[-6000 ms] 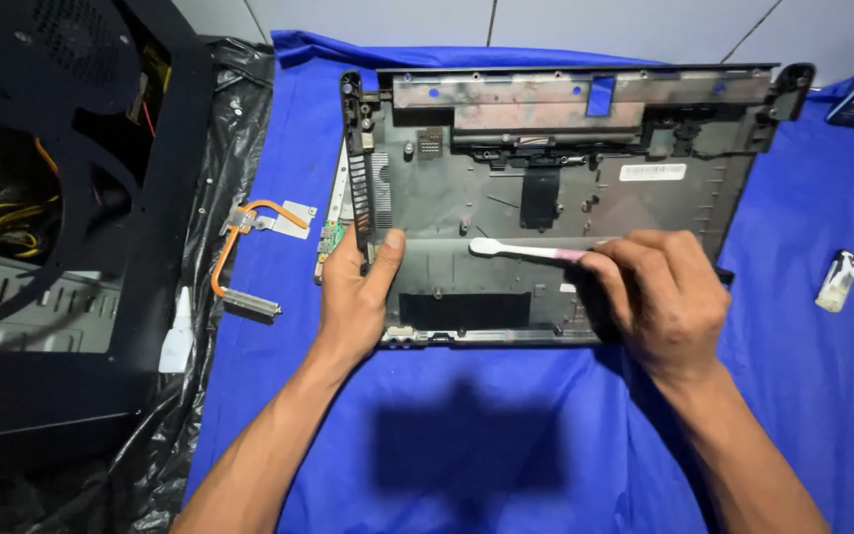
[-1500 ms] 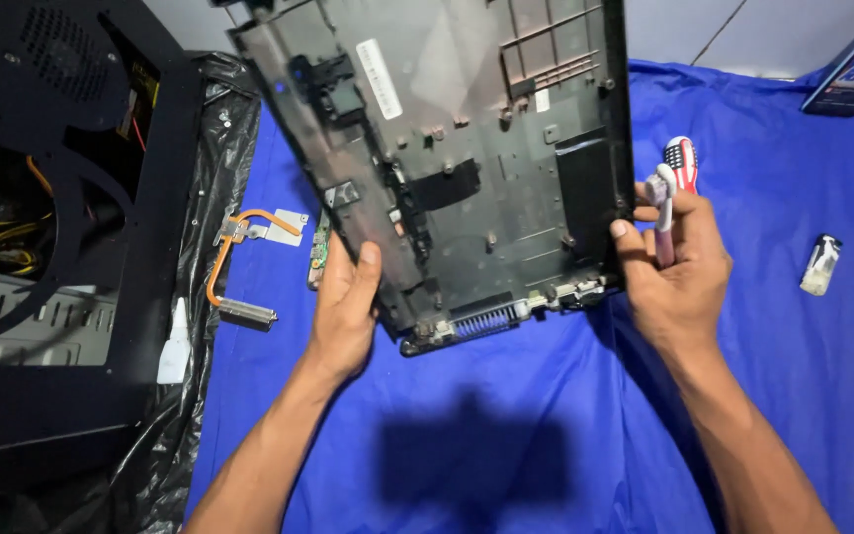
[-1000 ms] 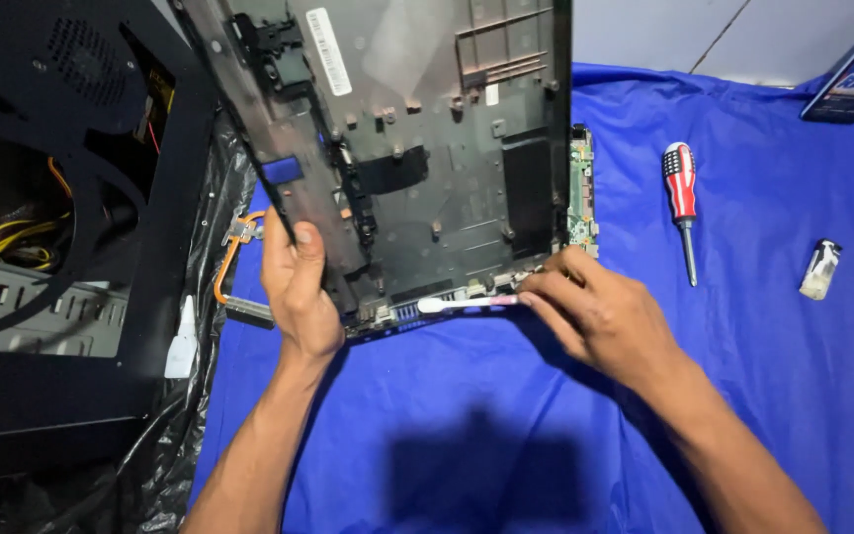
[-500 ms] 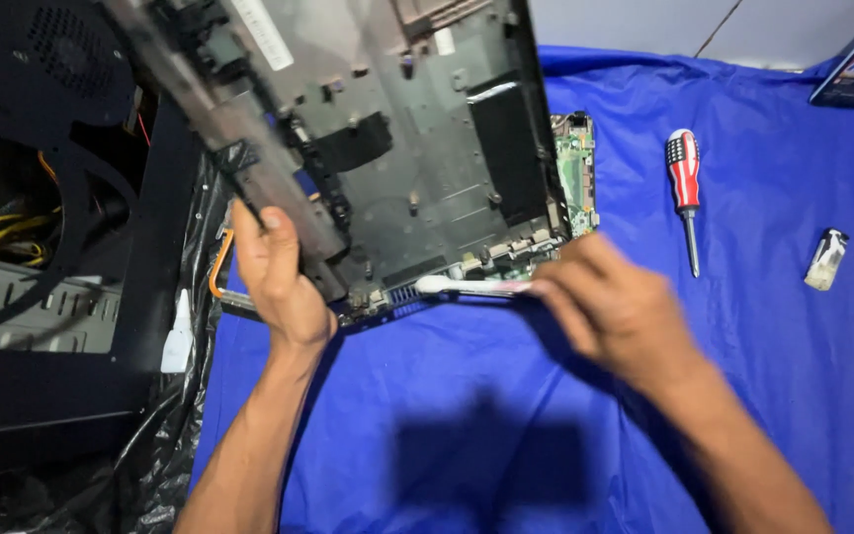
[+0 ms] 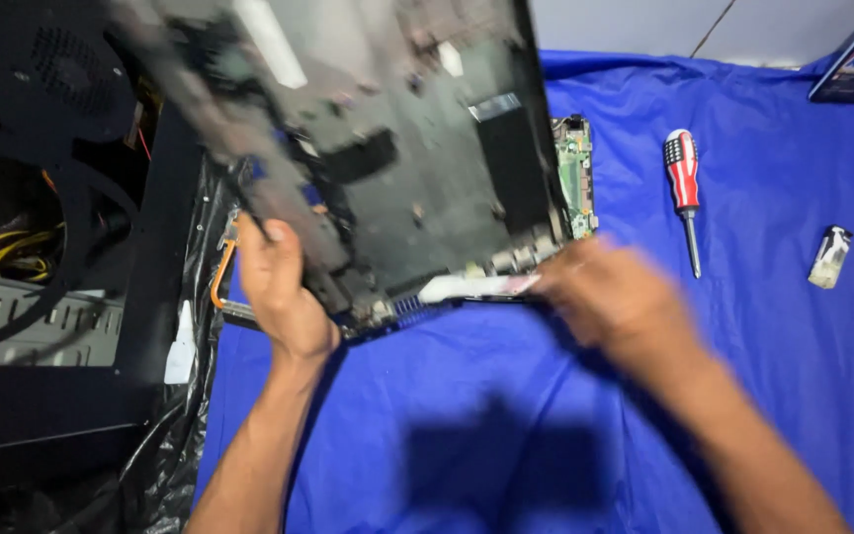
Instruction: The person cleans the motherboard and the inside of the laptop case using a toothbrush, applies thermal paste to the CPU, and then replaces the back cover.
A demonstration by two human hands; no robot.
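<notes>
The tilted laptop shell (image 5: 387,168) fills the upper middle and hangs over the blue cloth (image 5: 467,435), with a green circuit board (image 5: 575,178) lying just at its right edge, so passage there is blocked. To the left, the black computer case (image 5: 61,247) and crumpled black plastic sheet (image 5: 150,475) wall off that side. Open cloth lies along the near edge and on the right, broken only by the red-handled screwdriver (image 5: 684,193) and a small white lighter (image 5: 829,257), well apart from each other.

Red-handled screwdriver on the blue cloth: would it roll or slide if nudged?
The screwdriver likely rolls sideways: its handle looks rounded and the shaft thin. The blue cloth looks soft and creased, so probably not far. Probably stiff and handle-heavy.
</notes>
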